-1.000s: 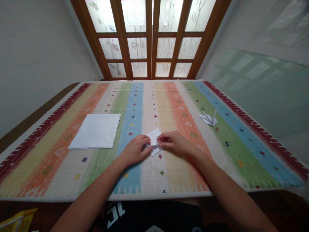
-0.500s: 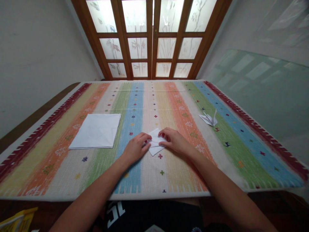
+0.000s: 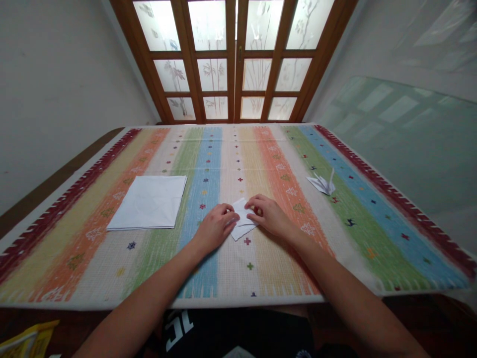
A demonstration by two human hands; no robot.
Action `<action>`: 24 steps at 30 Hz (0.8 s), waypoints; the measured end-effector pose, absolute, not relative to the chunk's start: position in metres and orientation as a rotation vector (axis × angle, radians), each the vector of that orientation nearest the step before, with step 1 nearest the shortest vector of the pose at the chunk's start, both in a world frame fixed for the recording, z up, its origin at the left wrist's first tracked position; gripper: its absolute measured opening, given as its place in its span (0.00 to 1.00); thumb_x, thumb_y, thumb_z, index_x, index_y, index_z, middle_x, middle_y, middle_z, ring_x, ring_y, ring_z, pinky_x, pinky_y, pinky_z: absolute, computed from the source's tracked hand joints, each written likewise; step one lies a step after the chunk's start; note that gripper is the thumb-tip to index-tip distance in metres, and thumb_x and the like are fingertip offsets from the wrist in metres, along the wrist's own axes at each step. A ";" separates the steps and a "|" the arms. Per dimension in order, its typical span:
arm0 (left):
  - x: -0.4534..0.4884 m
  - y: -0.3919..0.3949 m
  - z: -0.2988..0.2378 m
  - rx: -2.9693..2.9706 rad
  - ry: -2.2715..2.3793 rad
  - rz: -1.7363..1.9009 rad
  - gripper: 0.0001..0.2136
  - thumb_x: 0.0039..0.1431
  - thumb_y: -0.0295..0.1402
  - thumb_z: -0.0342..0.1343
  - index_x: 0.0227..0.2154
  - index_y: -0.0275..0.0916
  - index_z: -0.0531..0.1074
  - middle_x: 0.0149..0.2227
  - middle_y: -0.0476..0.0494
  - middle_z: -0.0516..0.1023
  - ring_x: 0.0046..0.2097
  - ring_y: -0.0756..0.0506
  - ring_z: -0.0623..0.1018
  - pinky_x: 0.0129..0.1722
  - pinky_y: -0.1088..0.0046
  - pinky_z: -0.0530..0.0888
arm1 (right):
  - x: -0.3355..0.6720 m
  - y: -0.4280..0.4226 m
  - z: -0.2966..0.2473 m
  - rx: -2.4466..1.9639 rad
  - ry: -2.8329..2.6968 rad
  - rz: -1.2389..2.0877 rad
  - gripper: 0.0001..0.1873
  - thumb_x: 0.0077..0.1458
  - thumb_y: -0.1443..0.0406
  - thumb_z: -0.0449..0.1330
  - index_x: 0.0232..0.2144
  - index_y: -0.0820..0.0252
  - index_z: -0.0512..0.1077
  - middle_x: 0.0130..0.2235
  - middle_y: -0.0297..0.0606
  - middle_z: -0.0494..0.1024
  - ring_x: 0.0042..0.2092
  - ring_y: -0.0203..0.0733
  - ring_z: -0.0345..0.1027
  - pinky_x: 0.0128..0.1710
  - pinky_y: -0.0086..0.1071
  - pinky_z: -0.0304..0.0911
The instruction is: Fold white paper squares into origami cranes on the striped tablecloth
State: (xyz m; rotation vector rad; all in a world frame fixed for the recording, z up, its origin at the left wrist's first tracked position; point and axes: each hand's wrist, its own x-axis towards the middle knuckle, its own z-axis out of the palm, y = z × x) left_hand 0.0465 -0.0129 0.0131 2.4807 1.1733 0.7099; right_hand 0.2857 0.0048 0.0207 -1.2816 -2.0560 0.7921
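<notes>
- I see the **striped cloth** (image 3: 93, 258) spread over the table, its near edge running under both forearms and its far edge stopping below the **frosted glass doors** (image 3: 234, 59).
- The **folded white paper** (image 3: 243, 223) lies flat on the pale stripe, around the middle of the cloth's width and closer to the near edge than the far one.
- My read of the **left hand** (image 3: 216, 228): closed loosely, with the fingers curled over the paper's left side and the fingertips touching it.
- The **right hand** (image 3: 269, 215) is also closed loosely, its curled fingers on the paper's right side. I can't tell how hard either hand presses.
- The two hands nearly meet, with the paper between them and its lower corner poking out below them, towards the near edge.
- The **stack of white paper squares** (image 3: 147, 203) sits left of the left hand, near it but not touching, and well in from the cloth's left edge.
- The **origami paper crane** (image 3: 321, 184) stands well apart from the right hand, towards the cloth's right edge.
- Beyond the near edge, at the lower left, I can make out part of a **yellow packet** (image 3: 28, 340), well clear of both arms.
</notes>
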 end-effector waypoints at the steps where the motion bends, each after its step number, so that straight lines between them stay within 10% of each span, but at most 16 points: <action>1: 0.047 -0.013 0.012 2.529 1.139 0.704 0.06 0.68 0.26 0.60 0.43 0.40 0.81 0.49 0.39 0.80 0.49 0.39 0.79 0.52 0.57 0.77 | 0.285 0.005 0.020 -1.274 -2.053 0.786 0.10 0.57 0.73 0.68 0.42 0.59 0.79 0.44 0.38 0.77 0.36 0.37 0.69 0.42 0.34 0.66; 24: 0.046 -0.013 0.013 2.645 1.039 0.596 0.12 0.72 0.27 0.57 0.48 0.44 0.84 0.45 0.41 0.83 0.47 0.41 0.80 0.48 0.61 0.78 | 0.292 0.007 0.030 -1.523 -2.185 0.902 0.05 0.58 0.64 0.71 0.31 0.59 0.81 0.27 0.33 0.77 0.29 0.37 0.65 0.30 0.31 0.52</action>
